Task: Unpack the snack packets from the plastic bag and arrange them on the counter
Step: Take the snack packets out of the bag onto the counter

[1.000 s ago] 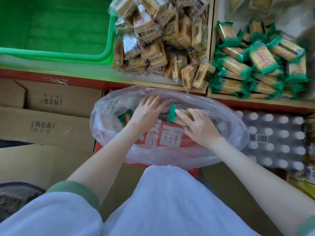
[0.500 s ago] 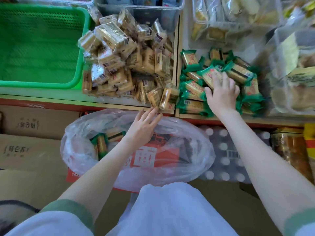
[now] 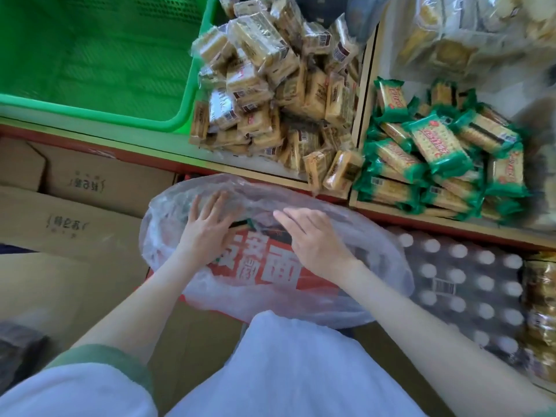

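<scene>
Many packets [image 3: 433, 149] already lie at two o'clock; left hand [image 3: 207, 231] and right hand [image 3: 313, 240], fingers spread, holding nothing, feel inside the bag [image 3: 388, 263], apparently nearly empty.

Between the left hand [image 3: 207, 233] and right hand [image 3: 313, 239], a red box [image 3: 270, 272] bore large white characters, the clearest 面. Red script on green packets [image 3: 433, 145] beyond the right hand was too blurred to read.
</scene>
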